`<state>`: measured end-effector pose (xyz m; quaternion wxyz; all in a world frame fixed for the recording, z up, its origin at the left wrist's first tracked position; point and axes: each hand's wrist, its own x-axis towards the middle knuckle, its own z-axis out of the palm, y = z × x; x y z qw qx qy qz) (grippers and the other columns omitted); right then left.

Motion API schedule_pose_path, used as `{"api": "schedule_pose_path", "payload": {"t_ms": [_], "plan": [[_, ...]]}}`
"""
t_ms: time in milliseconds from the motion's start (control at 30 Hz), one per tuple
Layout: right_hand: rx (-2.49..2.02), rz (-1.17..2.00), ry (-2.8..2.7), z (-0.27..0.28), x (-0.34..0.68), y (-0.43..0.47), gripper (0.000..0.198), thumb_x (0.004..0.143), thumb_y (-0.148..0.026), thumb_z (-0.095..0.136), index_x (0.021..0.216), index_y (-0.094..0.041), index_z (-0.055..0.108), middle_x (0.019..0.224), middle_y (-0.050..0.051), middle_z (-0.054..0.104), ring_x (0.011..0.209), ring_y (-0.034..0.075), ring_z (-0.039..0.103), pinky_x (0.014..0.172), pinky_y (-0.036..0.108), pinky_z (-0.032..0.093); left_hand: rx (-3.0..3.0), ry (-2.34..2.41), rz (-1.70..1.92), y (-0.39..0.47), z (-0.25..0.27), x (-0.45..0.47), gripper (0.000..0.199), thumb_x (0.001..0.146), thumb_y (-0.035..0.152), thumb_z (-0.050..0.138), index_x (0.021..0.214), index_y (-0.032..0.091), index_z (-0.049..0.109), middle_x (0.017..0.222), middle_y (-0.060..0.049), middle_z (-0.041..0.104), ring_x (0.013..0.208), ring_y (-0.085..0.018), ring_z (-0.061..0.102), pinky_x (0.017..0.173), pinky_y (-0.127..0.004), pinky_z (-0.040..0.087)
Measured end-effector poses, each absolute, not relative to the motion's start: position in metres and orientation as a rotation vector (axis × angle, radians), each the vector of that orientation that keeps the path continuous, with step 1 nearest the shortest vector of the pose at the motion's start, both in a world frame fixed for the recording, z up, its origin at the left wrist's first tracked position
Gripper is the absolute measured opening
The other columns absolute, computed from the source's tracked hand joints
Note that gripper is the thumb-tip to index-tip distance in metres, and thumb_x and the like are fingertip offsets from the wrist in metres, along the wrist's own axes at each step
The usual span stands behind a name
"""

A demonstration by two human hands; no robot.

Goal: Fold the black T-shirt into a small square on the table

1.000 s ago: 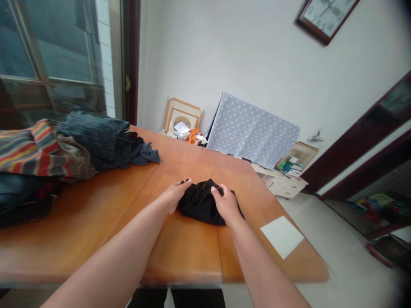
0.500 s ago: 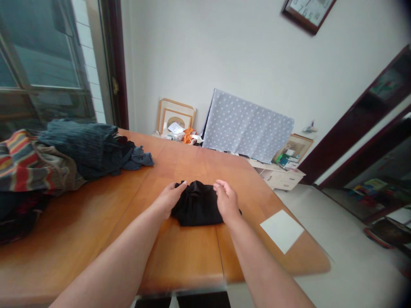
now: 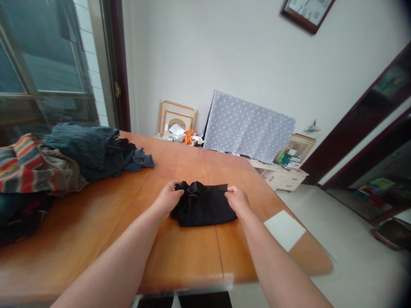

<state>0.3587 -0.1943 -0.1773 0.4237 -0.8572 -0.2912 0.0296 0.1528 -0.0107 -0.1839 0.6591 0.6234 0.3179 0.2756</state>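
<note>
A black cloth garment [image 3: 205,207] lies on the wooden table [image 3: 180,252] in front of me, bunched at its left part and flatter toward the right. Its exact kind I cannot make out. My left hand [image 3: 169,197] pinches the crumpled upper left edge between thumb and fingers. At the upper right corner, my right hand [image 3: 236,199] grips the cloth, fingers closed on the edge. Both forearms reach in from the bottom of the view.
A heap of clothes [image 3: 86,149], with a striped piece [image 3: 28,167], covers the table's left side. A white sheet [image 3: 285,229] lies near the right edge. Behind the table stand a dotted cloth cover [image 3: 248,124], picture frames [image 3: 176,115] and a white cabinet [image 3: 282,177].
My right hand has moved right and closed on the cloth's corner, drawing that side out straighter. My left hand has closed its fingers on the left edge.
</note>
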Motion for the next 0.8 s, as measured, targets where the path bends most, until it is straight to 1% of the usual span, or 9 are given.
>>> {"api": "schedule_pose_path", "payload": {"t_ms": [100, 200, 267, 433, 533, 600, 700, 733, 800], "plan": [[-2.044, 0.009, -0.773, -0.167, 0.342, -0.205, 0.021, 0.081, -0.036, 0.054, 0.091, -0.022, 0.066, 0.085, 0.002, 0.073, 0.086, 0.022, 0.066, 0.076, 0.028, 0.049, 1.515, 0.766, 0.748, -0.006, -0.186, 0.153, 0.047, 0.076, 0.023, 0.067, 0.122, 0.017, 0.057, 0.106, -0.011, 0.072, 0.093, -0.023, 0.069, 0.081, -0.032, 0.052], [-1.879, -0.045, -0.938, -0.165, 0.308, -0.226, 0.018, 0.086, -0.034, 0.052, 0.095, -0.022, 0.062, 0.088, 0.003, 0.071, 0.083, 0.020, 0.064, 0.075, 0.027, 0.047, 1.739, 0.653, 0.935, -0.004, -0.186, 0.151, 0.051, 0.077, 0.026, 0.068, 0.126, 0.019, 0.058, 0.127, -0.014, 0.066, 0.119, -0.028, 0.060, 0.096, -0.037, 0.049], [-1.878, -0.066, -1.098, -0.168, 0.277, -0.240, 0.014, 0.088, -0.030, 0.052, 0.095, -0.023, 0.063, 0.086, 0.002, 0.070, 0.080, 0.018, 0.063, 0.073, 0.027, 0.046, 1.882, 0.540, 1.030, -0.007, -0.184, 0.150, 0.047, 0.080, 0.026, 0.063, 0.127, 0.021, 0.059, 0.132, -0.012, 0.063, 0.125, -0.028, 0.056, 0.099, -0.040, 0.047], [-1.930, -0.157, -1.326, -0.175, 0.222, -0.264, 0.017, 0.084, -0.016, 0.057, 0.097, -0.024, 0.065, 0.087, 0.002, 0.070, 0.084, 0.019, 0.061, 0.078, 0.029, 0.043, 1.896, 0.275, 0.937, -0.031, -0.158, 0.140, 0.041, 0.088, 0.028, 0.052, 0.127, 0.018, 0.058, 0.119, -0.011, 0.069, 0.097, -0.021, 0.066, 0.083, -0.034, 0.052], [-1.904, -0.119, -1.266, -0.171, 0.216, -0.269, 0.016, 0.087, -0.017, 0.056, 0.098, -0.024, 0.064, 0.088, 0.002, 0.069, 0.084, 0.019, 0.061, 0.076, 0.029, 0.044, 1.990, 0.088, 0.583, -0.057, -0.126, 0.127, 0.050, 0.087, 0.031, 0.056, 0.136, 0.018, 0.056, 0.097, -0.006, 0.072, 0.070, -0.014, 0.062, 0.065, -0.026, 0.050], [-1.862, -0.079, -1.211, -0.165, 0.217, -0.270, 0.014, 0.088, -0.019, 0.055, 0.098, -0.023, 0.063, 0.087, 0.002, 0.069, 0.082, 0.019, 0.061, 0.075, 0.029, 0.045, 2.144, -0.042, 0.347, -0.076, -0.106, 0.120, 0.063, 0.083, 0.029, 0.062, 0.144, 0.022, 0.050, 0.088, -0.001, 0.070, 0.063, -0.012, 0.059, 0.060, -0.024, 0.047], [-1.765, -0.003, -1.163, -0.157, 0.216, -0.272, 0.011, 0.090, -0.022, 0.053, 0.097, -0.022, 0.062, 0.086, 0.001, 0.068, 0.080, 0.017, 0.062, 0.073, 0.028, 0.046, 2.371, -0.217, 0.250, -0.101, -0.092, 0.116, 0.076, 0.072, 0.020, 0.069, 0.145, 0.027, 0.049, 0.114, -0.004, 0.069, 0.081, -0.017, 0.064, 0.071, -0.027, 0.050], [-1.731, 0.030, -1.161, -0.155, 0.214, -0.273, 0.010, 0.091, -0.023, 0.052, 0.097, -0.022, 0.061, 0.086, 0.001, 0.068, 0.080, 0.017, 0.062, 0.072, 0.028, 0.047, 2.429, -0.235, 0.271, -0.106, -0.092, 0.116, 0.072, 0.071, 0.017, 0.069, 0.140, 0.027, 0.053, 0.121, -0.005, 0.067, 0.091, -0.019, 0.064, 0.078, -0.029, 0.050], [-1.691, 0.076, -1.184, -0.154, 0.212, -0.278, 0.011, 0.092, -0.025, 0.052, 0.099, -0.022, 0.061, 0.089, 0.002, 0.068, 0.082, 0.017, 0.063, 0.074, 0.028, 0.049, 2.524, -0.184, 0.296, -0.111, -0.095, 0.114, 0.050, 0.073, 0.015, 0.066, 0.123, 0.025, 0.065, 0.116, -0.005, 0.069, 0.099, -0.022, 0.063, 0.083, -0.030, 0.049]]}}
